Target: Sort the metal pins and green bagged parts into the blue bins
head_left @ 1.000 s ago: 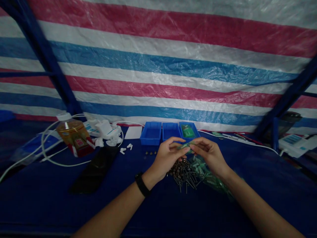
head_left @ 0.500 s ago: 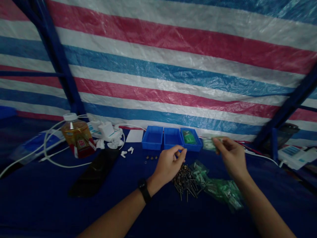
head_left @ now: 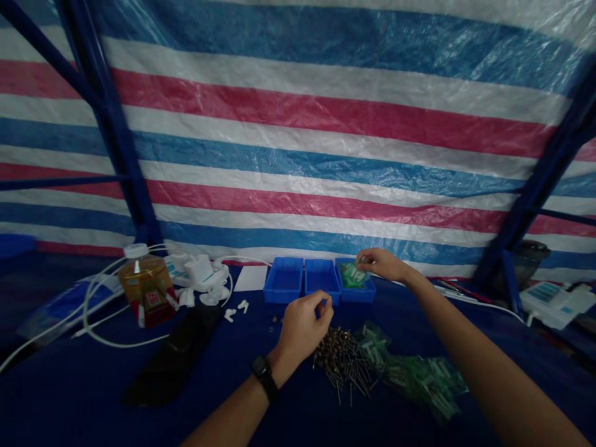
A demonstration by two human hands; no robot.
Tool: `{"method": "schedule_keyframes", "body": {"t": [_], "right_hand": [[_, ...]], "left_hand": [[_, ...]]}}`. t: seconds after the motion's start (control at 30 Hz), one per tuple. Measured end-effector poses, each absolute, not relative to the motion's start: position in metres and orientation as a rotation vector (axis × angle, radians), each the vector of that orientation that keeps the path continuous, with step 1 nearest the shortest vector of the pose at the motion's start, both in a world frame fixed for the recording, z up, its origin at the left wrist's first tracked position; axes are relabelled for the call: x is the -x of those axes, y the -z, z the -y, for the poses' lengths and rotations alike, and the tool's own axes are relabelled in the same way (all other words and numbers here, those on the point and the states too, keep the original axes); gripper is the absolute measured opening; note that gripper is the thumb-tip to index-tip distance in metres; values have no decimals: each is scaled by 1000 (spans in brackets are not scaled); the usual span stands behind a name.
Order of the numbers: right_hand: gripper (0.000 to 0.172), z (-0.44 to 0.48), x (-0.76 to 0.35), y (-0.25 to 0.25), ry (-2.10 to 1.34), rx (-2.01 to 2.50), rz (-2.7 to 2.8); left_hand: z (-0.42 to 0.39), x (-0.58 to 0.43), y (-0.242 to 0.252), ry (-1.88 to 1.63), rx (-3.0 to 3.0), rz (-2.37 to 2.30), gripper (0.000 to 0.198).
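Note:
My right hand [head_left: 380, 263] is over the right blue bin [head_left: 358, 294], thumb and fingers pinched on the top of a small clear plastic bag [head_left: 357, 273] with pale parts. The bag overlaps green bags lying in that bin, so its lower edge is hard to make out. In front of the bins my left hand [head_left: 303, 324], a black watch at its wrist, is closed in a pinch; what is in it, if anything, is hidden. Just beyond its knuckles lies a heap of screws [head_left: 347, 360]. Several green plastic bags [head_left: 421, 379] of parts lie to the right of the heap.
The middle blue bin [head_left: 321, 280] and left blue bin [head_left: 283, 280] stand beside the right one. Leftward are white earbuds [head_left: 243, 305], white paper [head_left: 250, 278], a power strip with chargers [head_left: 200, 270], a bottle [head_left: 148, 287] and a dark flat pouch [head_left: 174, 357]. A striped tarp [head_left: 326, 149] hangs behind.
My right hand has moved left with the small bag, from beside the right bin to over it. My left hand stays pinched near the screws. The view has tilted upward.

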State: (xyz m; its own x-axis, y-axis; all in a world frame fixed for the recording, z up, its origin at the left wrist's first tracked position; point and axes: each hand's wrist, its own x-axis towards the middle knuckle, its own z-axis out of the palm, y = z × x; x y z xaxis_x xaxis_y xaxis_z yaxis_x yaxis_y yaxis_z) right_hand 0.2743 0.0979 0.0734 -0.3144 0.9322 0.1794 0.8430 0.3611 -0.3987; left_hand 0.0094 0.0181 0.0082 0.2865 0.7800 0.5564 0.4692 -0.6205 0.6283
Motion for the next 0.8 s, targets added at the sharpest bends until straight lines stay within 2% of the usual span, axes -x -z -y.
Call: {"method": "schedule_keyframes", "body": {"t": [0.2,0.37,0.6,0.8], "right_hand": [[11,-113,-251,-79,-481,1581,2492],[18,-111,-235,-74,-509,1630,2556],[18,-107,-253,-98,-510,1625,2525],[23,-104,-238,-75,-540,1623,2550]], "left_hand": [[-17,-8,-9,-1248,-2240,-1123,21],[-17,-8,-11,-1240,-2256,-1071,24],[-17,-9,-11,-1225,-2248,-1085,23],[-18,-8,-9,-1228,-2260,-1077,23]]}}
